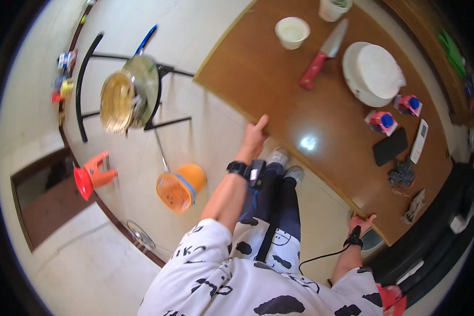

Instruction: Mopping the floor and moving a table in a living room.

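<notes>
My left hand point(256, 138) grips the near edge of the brown wooden table point(260, 79), thumb on top, with the other fingers partly hidden. Further right along that edge, my right hand point(362, 224) holds the table near its corner, its thumb over the top. A kitchen knife point(316, 68) with a red handle lies on the tabletop beyond my left hand. Beside it are a white bowl point(292, 33) and a white round dish stack point(375, 73). Nearest my right hand on the tabletop is a crumpled grey cloth point(413, 206).
Two pink cartons point(382, 121) with blue caps, a black phone point(391, 147) and a white remote control point(419, 141) lie on the table. Leftward stand a metal-framed chair point(152, 94) bearing a gold basket point(117, 102), an orange bucket point(189, 181) and a red stool point(98, 173).
</notes>
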`<state>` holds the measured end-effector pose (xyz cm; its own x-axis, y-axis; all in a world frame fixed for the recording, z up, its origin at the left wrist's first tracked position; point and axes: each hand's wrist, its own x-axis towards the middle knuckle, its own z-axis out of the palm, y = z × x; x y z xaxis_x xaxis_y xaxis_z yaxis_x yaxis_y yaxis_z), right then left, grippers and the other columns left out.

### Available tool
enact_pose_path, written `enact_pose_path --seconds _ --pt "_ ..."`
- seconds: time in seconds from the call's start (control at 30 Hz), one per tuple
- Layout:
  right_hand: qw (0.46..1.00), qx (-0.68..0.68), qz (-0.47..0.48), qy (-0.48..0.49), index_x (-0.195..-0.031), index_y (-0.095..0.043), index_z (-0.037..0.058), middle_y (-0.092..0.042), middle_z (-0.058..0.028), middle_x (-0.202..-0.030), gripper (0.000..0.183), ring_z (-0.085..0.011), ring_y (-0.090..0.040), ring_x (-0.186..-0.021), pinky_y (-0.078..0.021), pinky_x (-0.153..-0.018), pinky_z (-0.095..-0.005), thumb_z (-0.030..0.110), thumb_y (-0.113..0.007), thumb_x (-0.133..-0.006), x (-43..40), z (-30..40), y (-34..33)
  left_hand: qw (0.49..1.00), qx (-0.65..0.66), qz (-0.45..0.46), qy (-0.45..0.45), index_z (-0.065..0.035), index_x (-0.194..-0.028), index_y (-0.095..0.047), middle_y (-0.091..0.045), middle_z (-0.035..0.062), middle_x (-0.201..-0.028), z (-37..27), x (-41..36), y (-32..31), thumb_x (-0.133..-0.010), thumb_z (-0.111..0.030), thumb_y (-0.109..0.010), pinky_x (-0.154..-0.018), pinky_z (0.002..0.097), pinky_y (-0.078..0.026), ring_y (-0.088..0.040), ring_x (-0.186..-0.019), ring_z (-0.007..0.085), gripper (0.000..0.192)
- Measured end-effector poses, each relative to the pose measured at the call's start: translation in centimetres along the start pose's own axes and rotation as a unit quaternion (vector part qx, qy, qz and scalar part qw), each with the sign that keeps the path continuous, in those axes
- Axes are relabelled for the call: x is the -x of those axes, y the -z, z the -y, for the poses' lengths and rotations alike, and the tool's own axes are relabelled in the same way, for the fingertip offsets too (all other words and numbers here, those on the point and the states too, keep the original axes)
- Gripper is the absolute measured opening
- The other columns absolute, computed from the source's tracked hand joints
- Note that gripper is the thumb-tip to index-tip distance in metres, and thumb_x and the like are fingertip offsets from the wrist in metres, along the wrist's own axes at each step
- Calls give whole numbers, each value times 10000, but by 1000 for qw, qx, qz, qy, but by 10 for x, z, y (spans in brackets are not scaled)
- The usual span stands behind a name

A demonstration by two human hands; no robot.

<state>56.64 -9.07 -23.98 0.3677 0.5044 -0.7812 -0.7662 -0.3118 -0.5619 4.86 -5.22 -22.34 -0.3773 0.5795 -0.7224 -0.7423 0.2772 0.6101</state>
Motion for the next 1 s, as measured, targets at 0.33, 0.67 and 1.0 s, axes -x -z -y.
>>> enact_pose_path --seconds 0.33,0.67,1.0 --pt "999 47 14 23 -1251 -408 77 -456 -65 -1251 636 -270 -443 -1121 -373 -946 -445 456 -603 -779 -2 -1 16 997 -24 -61 -38 -77 -1142 -464 -538 19 -1051 22 25 26 -815 -321 -610 -772 360 -440 -517 -940 152 433" --pt "842 465 -44 -270 -1112 -473 65 -527 -92 -990 577 -259 -541 -839 -444 -697 -413 553 -508 -806 51 17 -35 928 -339 -112 -103 -31 -1062 -520 -601 78 -796 34 114 133 -793 -250 -591 -644 307 -459 -572 -716 173 354" --pt "651 685 269 -188 -1078 -468 86 -545 -33 -869 409 -177 -566 -789 -461 -592 -388 447 -445 -888 177 -112 -156 861 -410 -297 -53 -50 -792 -621 -611 166 -731 26 360 385 -742 -206 -579 -646 392 -463 -598 -722 310 169"
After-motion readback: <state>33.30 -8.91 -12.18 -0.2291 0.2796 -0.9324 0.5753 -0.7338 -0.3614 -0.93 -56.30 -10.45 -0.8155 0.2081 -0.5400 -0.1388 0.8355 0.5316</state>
